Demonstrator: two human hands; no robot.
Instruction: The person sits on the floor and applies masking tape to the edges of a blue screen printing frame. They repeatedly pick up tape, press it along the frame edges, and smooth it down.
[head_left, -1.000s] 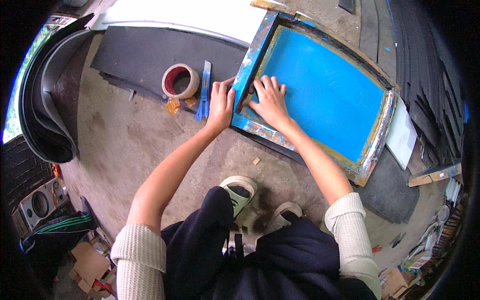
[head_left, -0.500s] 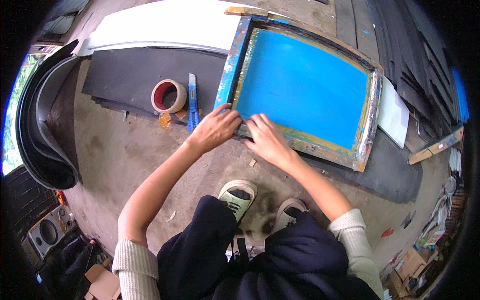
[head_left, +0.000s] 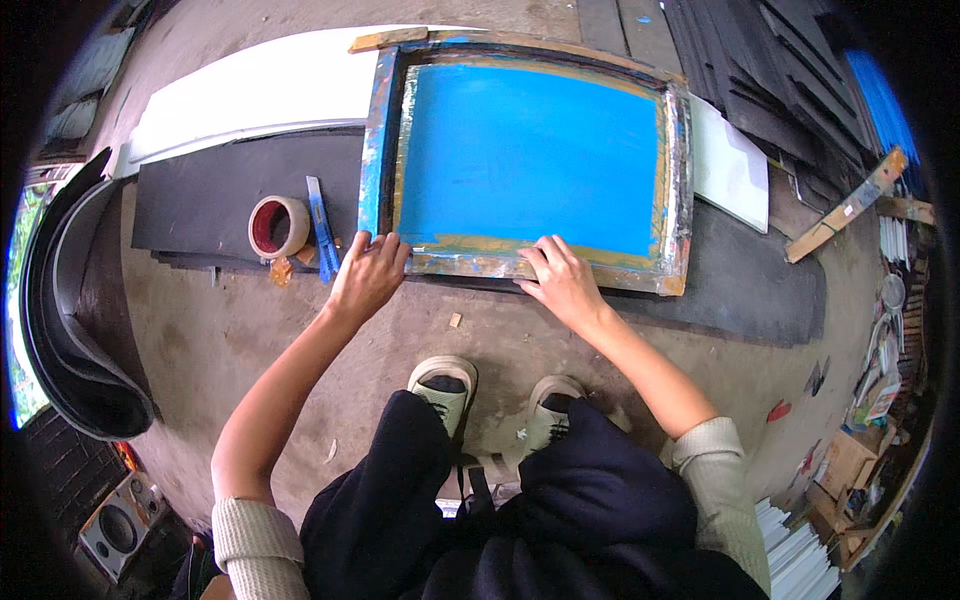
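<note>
A screen printing frame (head_left: 535, 160) with a bright blue panel and paint-stained wooden sides lies on dark grey sheets. My left hand (head_left: 372, 275) grips its near left corner, fingers curled over the wood. Farther right, my right hand (head_left: 562, 280) holds the near side around its middle, fingertips on top and thumb at the outer edge. Left of the frame, a blue utility knife (head_left: 323, 235) lies beside a roll of tape (head_left: 279, 227) on the dark sheets (head_left: 200, 205). Bits of brown tape (head_left: 281, 271) stick out below the roll.
A white sheet (head_left: 250, 90) lies at the far left, another white piece (head_left: 732, 165) right of the frame. Curled black sheets (head_left: 60, 320) stand at the left. Stacked dark sheets (head_left: 760, 70) and a wooden bar (head_left: 845, 207) are at the right. My feet are on the concrete floor (head_left: 330, 400).
My hands have moved apart along the frame's near side, the right one shifting toward its middle. The view has turned, so the frame now appears farther left and straighter.
</note>
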